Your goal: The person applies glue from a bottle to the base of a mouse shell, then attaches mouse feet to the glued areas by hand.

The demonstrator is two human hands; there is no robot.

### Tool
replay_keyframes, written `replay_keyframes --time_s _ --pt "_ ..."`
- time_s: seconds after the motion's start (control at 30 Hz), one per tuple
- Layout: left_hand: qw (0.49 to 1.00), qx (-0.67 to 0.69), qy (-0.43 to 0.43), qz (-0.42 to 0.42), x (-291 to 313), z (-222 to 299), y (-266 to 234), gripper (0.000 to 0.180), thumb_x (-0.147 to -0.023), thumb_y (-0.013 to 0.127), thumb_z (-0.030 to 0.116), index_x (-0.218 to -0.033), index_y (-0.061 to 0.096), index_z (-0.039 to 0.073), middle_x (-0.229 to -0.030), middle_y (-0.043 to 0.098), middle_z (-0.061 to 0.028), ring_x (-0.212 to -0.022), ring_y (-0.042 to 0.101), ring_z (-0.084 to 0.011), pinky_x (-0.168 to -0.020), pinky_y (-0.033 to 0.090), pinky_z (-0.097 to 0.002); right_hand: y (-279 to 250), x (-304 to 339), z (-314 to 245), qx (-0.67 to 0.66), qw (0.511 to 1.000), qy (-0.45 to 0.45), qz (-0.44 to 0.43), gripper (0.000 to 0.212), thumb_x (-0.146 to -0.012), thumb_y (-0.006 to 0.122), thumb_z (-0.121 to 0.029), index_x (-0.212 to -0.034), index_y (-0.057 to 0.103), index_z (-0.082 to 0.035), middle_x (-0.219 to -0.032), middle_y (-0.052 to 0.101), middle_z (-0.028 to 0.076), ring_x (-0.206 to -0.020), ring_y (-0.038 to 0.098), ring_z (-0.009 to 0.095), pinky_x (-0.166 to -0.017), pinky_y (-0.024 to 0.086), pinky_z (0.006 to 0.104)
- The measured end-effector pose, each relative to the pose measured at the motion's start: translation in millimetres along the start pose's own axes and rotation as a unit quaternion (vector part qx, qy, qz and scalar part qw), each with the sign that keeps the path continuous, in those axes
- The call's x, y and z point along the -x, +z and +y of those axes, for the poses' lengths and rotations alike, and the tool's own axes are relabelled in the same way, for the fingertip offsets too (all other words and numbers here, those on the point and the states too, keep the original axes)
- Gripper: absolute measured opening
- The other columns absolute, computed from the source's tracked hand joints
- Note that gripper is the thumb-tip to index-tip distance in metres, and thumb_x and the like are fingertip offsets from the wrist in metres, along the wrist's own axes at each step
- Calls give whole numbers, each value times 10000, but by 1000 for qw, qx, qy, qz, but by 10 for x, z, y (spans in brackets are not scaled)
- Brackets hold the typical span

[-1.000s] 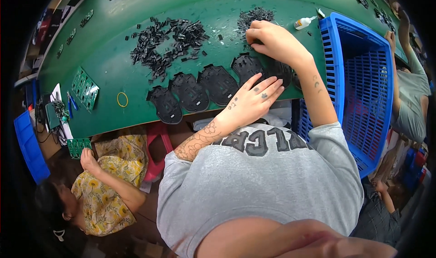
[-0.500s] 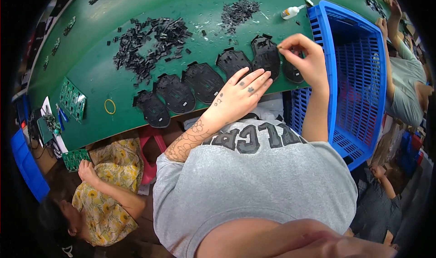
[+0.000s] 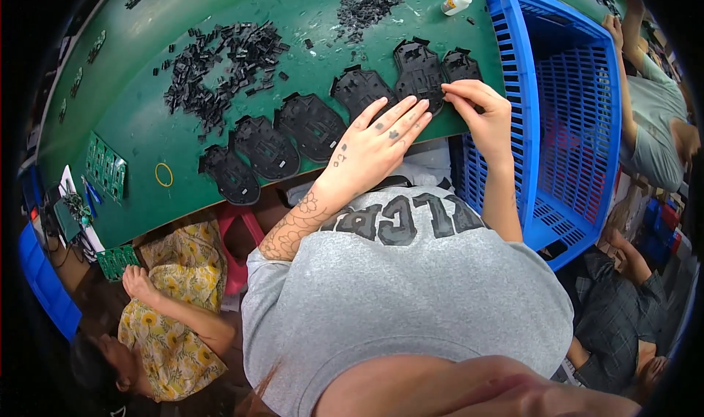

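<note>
Several black plastic shells, shaped like computer mouse casings, lie in a row along the near edge of the green table. My left hand (image 3: 375, 147) is spread flat, fingers stretched out over the near ends of two of them, the wide shell (image 3: 361, 90) and the long shell (image 3: 418, 68). At the right side of the long shell, my right hand (image 3: 484, 116) has thumb and forefinger pinched together. Whatever sits between those fingertips is too small to make out. Just beyond this hand lies the rightmost shell (image 3: 462, 65).
Loose black plastic pieces form a large pile (image 3: 224, 68) and a smaller pile (image 3: 369, 10). A white bottle (image 3: 458, 4) stands near the blue crate (image 3: 522, 72) at right. Green circuit boards (image 3: 105, 166) and a yellow ring (image 3: 163, 175) lie left. Co-workers sit on both sides.
My right hand has come down along the long shell's right side toward the near edge, uncovering the rightmost shell. My left hand stays flat over the shells. The whole view has shifted slightly.
</note>
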State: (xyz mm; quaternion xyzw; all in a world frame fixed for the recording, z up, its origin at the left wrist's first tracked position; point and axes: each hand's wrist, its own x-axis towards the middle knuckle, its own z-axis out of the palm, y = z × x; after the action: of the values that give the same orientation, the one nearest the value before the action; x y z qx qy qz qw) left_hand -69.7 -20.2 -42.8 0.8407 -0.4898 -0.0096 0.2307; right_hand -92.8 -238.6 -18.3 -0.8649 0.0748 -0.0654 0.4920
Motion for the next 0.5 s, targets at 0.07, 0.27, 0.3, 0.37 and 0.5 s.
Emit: replay_keyframes --time_s 0.07,0.27,0.3,0.37,0.5 --pt "1000 -3 -4 -3 4 4 12 672 -749 699 155 -1385 485 137 -1482 421 6 -1367 390 -145 -1138 279 -405 8 -14 -9 44 999 -12 0 145 -804 699 -2 -945 729 -21 -886 701 84 -759 636 129 -628 475 245" --pt "1000 -11 -8 -6 10 8 36 678 -756 701 159 -1395 475 148 -1492 409 11 -1370 383 -140 -1145 267 -412 24 -29 -17 118 992 -51 -14 115 -788 714 -18 -903 718 -28 -879 664 74 -740 630 167 -608 475 269" --pt "1000 -13 -9 -9 10 10 35 678 -757 701 159 -1395 474 149 -1491 409 11 -1371 383 -140 -1146 265 -413 36 -26 -3 116 992 -57 -13 115 -785 715 -19 -899 717 -29 -875 651 72 -736 625 174 -605 475 270" --pt "1000 -12 -8 -10 7 9 31 675 -757 700 158 -1393 477 149 -1490 411 12 -1369 385 -140 -1146 265 -413 42 -23 7 116 991 -61 -11 114 -782 716 -19 -895 715 -30 -871 638 70 -732 620 181 -602 475 271" --pt "1000 -15 -7 -4 -1 6 49 668 -756 699 158 -1388 483 150 -1486 417 12 -1364 392 -140 -1144 268 -411 52 -15 41 129 989 -68 -9 102 -792 707 -13 -893 691 -17 -866 626 73 -737 620 183 -609 480 280"
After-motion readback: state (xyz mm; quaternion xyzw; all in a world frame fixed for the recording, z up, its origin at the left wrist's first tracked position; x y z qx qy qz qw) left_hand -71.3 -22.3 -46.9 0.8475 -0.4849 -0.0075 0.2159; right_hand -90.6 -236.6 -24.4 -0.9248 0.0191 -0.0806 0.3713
